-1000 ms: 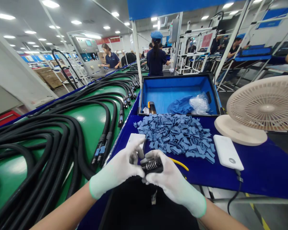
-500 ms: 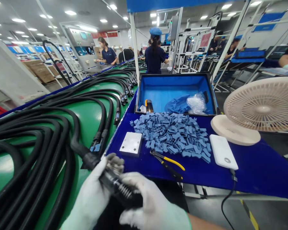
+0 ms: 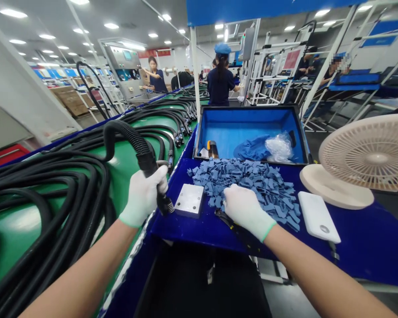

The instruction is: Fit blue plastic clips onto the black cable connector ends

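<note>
My left hand [image 3: 142, 194], in a white glove, is wrapped round the end of a black corrugated hose [image 3: 126, 132]. The hose's black end fitting [image 3: 165, 204] points down, beside a silver metal block [image 3: 189, 198]. At the near edge of a heap of small blue plastic clips [image 3: 262, 179] is my right hand [image 3: 247, 205], also gloved, its fingers curled closed. Whatever those fingers hold is hidden. Pliers [image 3: 223, 215] lie under and beside the right hand, their handles mostly covered.
Many black hoses [image 3: 66, 176] lie on the green conveyor [image 3: 122, 165] to the left. Behind the clips stands a blue bin [image 3: 225, 126] with plastic wrap in it. A white power bank [image 3: 318, 216] and a fan [image 3: 374, 154] are at right. Co-workers [image 3: 221, 79] stand farther back.
My right hand has left the hose end and moved up and right to the clips. The left hand has lifted the hose end, which now hangs downward near the metal block.
</note>
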`<state>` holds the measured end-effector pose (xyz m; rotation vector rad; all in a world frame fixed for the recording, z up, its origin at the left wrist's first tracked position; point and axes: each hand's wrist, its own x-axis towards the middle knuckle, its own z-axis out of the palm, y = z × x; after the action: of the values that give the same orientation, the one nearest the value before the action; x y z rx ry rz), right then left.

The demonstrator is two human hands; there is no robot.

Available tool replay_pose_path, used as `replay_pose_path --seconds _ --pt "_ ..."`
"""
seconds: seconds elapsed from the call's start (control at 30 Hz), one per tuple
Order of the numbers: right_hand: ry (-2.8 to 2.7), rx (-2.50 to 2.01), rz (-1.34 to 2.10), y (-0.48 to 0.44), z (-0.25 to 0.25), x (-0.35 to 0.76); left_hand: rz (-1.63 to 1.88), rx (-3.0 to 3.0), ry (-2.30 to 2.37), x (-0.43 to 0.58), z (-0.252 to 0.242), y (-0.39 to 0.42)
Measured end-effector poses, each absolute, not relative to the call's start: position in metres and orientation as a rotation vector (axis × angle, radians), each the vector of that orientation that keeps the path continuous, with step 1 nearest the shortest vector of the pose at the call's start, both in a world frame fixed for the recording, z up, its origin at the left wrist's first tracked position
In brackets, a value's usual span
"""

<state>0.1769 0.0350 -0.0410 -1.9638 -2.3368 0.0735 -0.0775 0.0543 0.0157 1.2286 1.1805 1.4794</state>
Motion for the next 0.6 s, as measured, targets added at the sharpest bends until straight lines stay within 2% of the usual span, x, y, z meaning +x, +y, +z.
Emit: replay_pose_path --seconds 0.17,0.33,0.47,0.6 --pt "-2.188 -2.006 0.073 0.048 -0.037 0.195 1.468 1.407 1.098 -0.071 0.011 0.081" --pt "-2.124 -1.738 0.184 0.061 -0.040 0.207 1.407 1.464 1.140 -0.063 -0.001 0.084" --pt "-1.984 -1.502 0.474 0.064 -0.033 0.210 1.415 1.497 1.310 -0.061 -0.011 0.083" --pt "-1.647 -1.327 1.072 0.069 -0.026 0.205 1.434 1.514 1.395 -0.061 -0.016 0.084"
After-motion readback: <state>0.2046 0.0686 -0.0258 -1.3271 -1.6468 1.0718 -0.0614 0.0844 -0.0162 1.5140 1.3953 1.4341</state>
